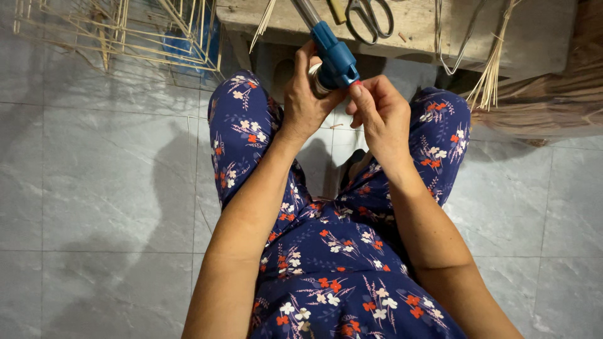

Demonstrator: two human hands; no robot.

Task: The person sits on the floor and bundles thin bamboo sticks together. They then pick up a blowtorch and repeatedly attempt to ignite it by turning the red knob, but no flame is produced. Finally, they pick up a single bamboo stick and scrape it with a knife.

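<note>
Grey floor tiles fill the background, and over the lap, at about 12 o'clock from the knees, a blue-headed gas torch is being held just below the edge of the wooden table. Its blue plastic head sits on a metal canister, barely seen inside the left hand. It is judged rigid, smooth and moderately heavy, best gripped around the canister body, where the left fingers are already wrapped tight. The long axis runs from the palm up toward 11 o'clock, the silver nozzle tube pointing away over the table. The right hand is set against the blue head, fingertips pinched narrow on a small red part. On the table, scissors lie at 1 o'clock, thin bamboo splints hang at 3 o'clock, and a bamboo frame stands at 9 o'clock.
</note>
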